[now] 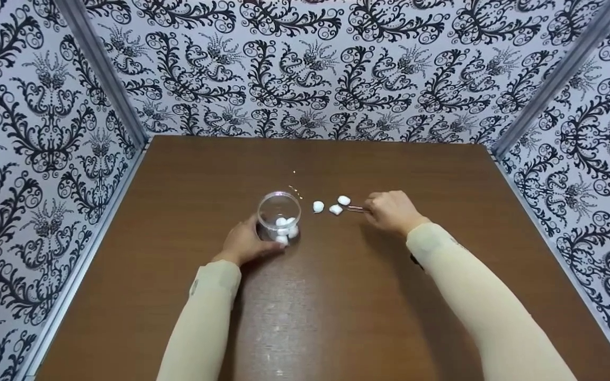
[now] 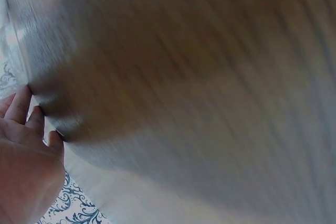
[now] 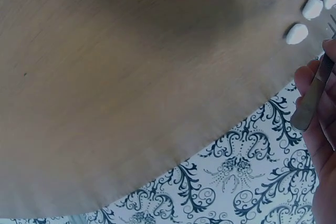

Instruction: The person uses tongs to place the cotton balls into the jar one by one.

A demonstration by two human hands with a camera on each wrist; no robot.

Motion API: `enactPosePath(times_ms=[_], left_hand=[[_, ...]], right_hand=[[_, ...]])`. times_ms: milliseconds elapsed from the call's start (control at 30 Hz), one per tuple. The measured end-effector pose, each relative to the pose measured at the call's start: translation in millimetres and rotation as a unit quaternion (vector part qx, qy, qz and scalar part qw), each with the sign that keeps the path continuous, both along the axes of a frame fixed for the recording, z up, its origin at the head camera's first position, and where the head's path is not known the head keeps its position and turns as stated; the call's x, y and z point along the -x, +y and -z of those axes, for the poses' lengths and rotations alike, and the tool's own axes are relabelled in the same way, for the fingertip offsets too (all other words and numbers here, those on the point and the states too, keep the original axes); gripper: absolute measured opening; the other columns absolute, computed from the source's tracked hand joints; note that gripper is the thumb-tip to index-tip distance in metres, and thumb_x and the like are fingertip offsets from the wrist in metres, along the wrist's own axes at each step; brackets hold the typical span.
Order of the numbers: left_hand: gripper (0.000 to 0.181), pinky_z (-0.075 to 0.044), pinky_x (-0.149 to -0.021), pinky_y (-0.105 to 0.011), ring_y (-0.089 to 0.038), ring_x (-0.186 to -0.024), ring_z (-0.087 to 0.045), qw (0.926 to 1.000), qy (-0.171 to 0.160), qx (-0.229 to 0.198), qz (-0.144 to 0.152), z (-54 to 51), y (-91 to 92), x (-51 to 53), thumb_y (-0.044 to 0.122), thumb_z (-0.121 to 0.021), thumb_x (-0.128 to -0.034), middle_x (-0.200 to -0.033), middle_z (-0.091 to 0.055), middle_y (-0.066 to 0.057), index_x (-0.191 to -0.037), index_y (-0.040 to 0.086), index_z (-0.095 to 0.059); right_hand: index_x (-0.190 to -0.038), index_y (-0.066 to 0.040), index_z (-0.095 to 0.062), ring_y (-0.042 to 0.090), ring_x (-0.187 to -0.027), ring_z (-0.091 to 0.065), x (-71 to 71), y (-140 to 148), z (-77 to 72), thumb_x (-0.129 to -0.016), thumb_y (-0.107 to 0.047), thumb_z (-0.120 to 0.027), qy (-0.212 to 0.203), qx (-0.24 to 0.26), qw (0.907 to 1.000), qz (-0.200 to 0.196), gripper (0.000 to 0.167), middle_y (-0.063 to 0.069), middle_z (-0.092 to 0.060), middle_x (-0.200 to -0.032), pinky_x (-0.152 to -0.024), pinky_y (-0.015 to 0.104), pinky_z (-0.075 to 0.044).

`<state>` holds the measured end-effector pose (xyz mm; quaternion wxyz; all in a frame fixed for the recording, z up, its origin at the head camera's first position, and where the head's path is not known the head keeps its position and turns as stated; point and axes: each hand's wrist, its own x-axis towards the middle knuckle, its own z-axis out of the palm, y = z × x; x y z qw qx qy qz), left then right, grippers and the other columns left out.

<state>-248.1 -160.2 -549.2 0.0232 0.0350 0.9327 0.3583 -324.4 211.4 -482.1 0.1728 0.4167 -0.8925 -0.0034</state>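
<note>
Head view: left hand [image 1: 245, 242] has its fingers curled round the jar [image 1: 268, 212], white balls [image 1: 293, 231] inside. Right of jar: three loose balls [image 1: 335, 210] on desk [image 1: 337, 307]; farther right, right hand [image 1: 391, 210] grips a pronged tool [image 3: 311, 102].

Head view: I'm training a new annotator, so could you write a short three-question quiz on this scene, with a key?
1. Multiple choice: how many white cotton-like balls lie outside the clear cup? A) two B) three C) five
2. True or false: the pronged metal tool lies inside the clear cup.
3. Open: in the head view, which loose ball lies nearest the clear cup?

Key:
1. B, three.
2. False: the right hand holds it, outside the cup.
3. The leftmost one.
</note>
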Motion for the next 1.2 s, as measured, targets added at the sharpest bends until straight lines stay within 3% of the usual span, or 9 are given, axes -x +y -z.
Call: enactPosePath(times_ms=[333, 600, 1200], left_hand=[[0.101, -0.039, -0.103, -0.047, -0.034, -0.120, -0.054, 1.0000, -0.001, -0.007, -0.005, -2.7, 3.3, -2.8, 0.055, -0.090, -0.0640, -0.129, -0.062, -0.014, -0.145, 0.011, -0.048], [0.103, -0.038, -0.104, -0.046, -0.033, -0.122, -0.053, 1.0000, 0.003, -0.007, 0.000, -4.0, 5.6, -2.7, 0.052, -0.090, -0.0649, -0.132, -0.060, -0.011, -0.149, 0.013, -0.045], [0.099, -0.041, -0.101, -0.046, -0.032, -0.117, -0.056, 0.9999, 0.010, -0.002, -0.003, -1.3, 0.2, -0.9, 0.052, -0.091, -0.0643, -0.128, -0.063, -0.011, -0.145, 0.013, -0.049]], right_hand=[[-0.074, -0.009, -0.067, 0.026, -0.055, -0.057, 5.2, -9, 12.2, -0.083, -0.014, -0.072, -0.016, 0.000, 0.9996, 0.021, 0.011, 0.004, -0.059, -0.071, -0.048, 0.047, -0.046], [-0.078, -0.009, -0.070, 0.024, -0.057, -0.058, 2.3, -13, 13.2, -0.085, -0.014, -0.072, -0.028, -0.026, 0.9987, 0.033, 0.009, 0.004, -0.062, -0.074, -0.050, 0.045, -0.049], [-0.080, -0.008, -0.075, 0.021, -0.049, -0.054, 5.4, -15, 15.4, -0.086, -0.012, -0.068, 0.006, -0.011, 0.9998, 0.012, 0.010, 0.003, -0.063, -0.071, -0.044, 0.043, -0.047]])
